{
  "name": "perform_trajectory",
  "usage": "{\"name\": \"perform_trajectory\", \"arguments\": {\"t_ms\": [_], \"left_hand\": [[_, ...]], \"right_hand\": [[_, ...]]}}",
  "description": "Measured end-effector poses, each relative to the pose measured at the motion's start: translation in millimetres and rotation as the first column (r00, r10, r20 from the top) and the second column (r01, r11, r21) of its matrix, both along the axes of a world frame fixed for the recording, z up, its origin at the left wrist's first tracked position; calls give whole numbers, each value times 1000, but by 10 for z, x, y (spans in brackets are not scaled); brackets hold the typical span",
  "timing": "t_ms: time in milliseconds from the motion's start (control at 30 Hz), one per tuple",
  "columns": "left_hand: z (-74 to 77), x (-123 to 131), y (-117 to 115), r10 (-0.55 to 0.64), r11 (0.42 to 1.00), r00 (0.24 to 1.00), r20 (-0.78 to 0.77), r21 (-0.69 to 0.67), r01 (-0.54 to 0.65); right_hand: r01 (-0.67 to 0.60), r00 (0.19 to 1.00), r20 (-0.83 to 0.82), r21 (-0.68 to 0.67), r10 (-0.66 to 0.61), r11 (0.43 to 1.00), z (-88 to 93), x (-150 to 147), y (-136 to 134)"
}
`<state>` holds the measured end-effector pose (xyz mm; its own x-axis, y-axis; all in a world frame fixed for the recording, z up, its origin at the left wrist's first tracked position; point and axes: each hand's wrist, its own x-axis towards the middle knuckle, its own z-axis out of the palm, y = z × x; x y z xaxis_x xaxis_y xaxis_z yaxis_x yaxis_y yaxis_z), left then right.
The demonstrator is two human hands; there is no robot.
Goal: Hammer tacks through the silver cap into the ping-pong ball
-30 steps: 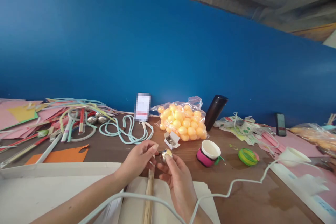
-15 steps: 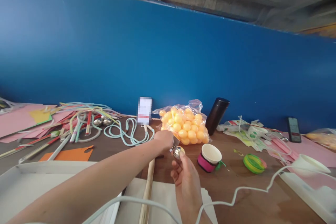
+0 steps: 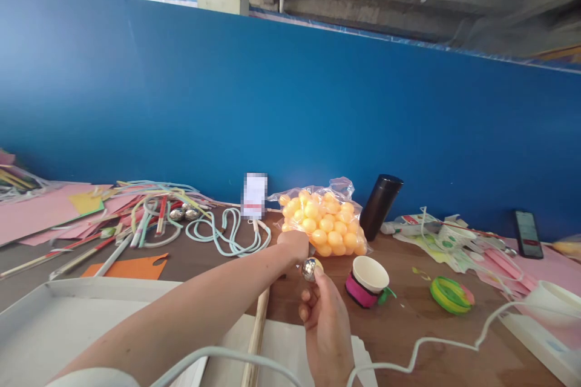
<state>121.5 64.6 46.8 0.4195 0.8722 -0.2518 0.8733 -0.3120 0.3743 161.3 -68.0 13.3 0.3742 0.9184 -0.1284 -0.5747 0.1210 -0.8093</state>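
My right hand [image 3: 324,320] holds a small shiny silver ball with a yellow part [image 3: 311,268] up between thumb and fingertips. My left hand [image 3: 294,244] reaches forward over the table, just beside the ball and in front of a clear bag of orange balls [image 3: 324,224]. It hides the small white box seen earlier, and I cannot tell whether its fingers hold anything. A wooden stick [image 3: 256,329] lies below my hands.
A white paper cup on a pink band [image 3: 367,278], a black cylinder [image 3: 380,205], a green-yellow roll [image 3: 451,293], pale blue cords [image 3: 227,233], straws and coloured paper [image 3: 113,224], a white tray [image 3: 54,314], a phone [image 3: 526,225] and a white cable [image 3: 426,351] crowd the brown table.
My left hand has left the silver ball and stretched forward to the spot of the small white box by the bag. The right hand keeps the ball, and the view has tilted up.
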Motion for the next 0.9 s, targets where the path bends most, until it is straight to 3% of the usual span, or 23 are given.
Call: {"name": "perform_trajectory", "arguments": {"t_ms": [233, 367, 467, 633, 667, 733, 800, 900], "left_hand": [[33, -89, -30, 26, 999, 996, 82, 30, -29], [46, -282, -44, 37, 994, 974, 225, 90, -59], [28, -525, -140, 31, 989, 924, 381, 122, -84], [-32, -937, -424, 55, 997, 802, 594, 13, -78], [-45, -1003, -477, 76, 997, 763, 642, -37, -69], [-81, -1117, -565, 236, 968, 563, 792, -245, -61], [-144, -1204, -619, 348, 922, 402, 847, -387, 17], [-291, -1285, -645, 459, 848, 257, 851, -506, 160]], "right_hand": [[-17, 1000, 22, -14, 17, 1000, 4, 3, -1], [-53, 998, 18, -40, 54, 998, -20, 4, -6], [-109, 994, 16, -66, 110, 992, -44, -20, -11], [-210, 977, 25, -72, 213, 975, -55, -108, -25], [-230, 972, 27, -67, 232, 971, -53, -128, -30], [-270, 962, 31, -54, 272, 961, -54, -163, -39], [-303, 952, 37, -43, 304, 952, -64, -188, -39], [-334, 942, 24, -40, 335, 942, -98, -200, -18]]}}
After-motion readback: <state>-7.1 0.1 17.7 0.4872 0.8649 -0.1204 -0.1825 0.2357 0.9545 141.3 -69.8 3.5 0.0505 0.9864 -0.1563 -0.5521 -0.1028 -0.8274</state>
